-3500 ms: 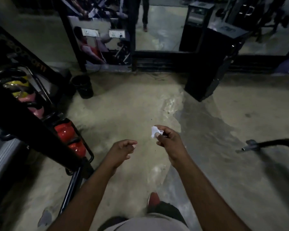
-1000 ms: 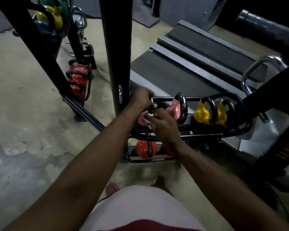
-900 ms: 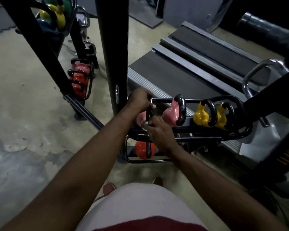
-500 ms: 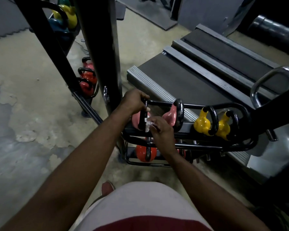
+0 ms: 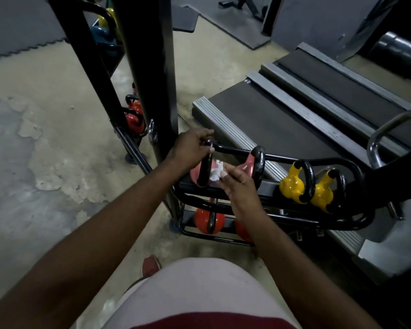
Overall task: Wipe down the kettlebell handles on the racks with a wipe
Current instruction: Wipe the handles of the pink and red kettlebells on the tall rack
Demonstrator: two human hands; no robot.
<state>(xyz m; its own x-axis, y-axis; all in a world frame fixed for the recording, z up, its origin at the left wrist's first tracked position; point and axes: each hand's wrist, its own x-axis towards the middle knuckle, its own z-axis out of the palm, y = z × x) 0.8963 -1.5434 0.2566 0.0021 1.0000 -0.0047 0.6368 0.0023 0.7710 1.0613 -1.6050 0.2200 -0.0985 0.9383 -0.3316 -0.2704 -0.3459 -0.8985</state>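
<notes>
Left hand (image 5: pixel 192 148) grips the top of a pink kettlebell's black handle (image 5: pixel 202 172) on the rack (image 5: pixel 282 159); just right of it, the right hand (image 5: pixel 237 184) pinches a crumpled wipe (image 5: pixel 216 173) against that handle. A treadmill deck (image 5: pixel 282 119) lies beyond both hands, patchy concrete floor (image 5: pixel 45 150) to their left

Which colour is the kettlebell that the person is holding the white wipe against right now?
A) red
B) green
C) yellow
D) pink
D: the right hand pinches the white wipe against the black handle of a pink kettlebell on the upper shelf, while the left hand grips the top of that handle.
</notes>
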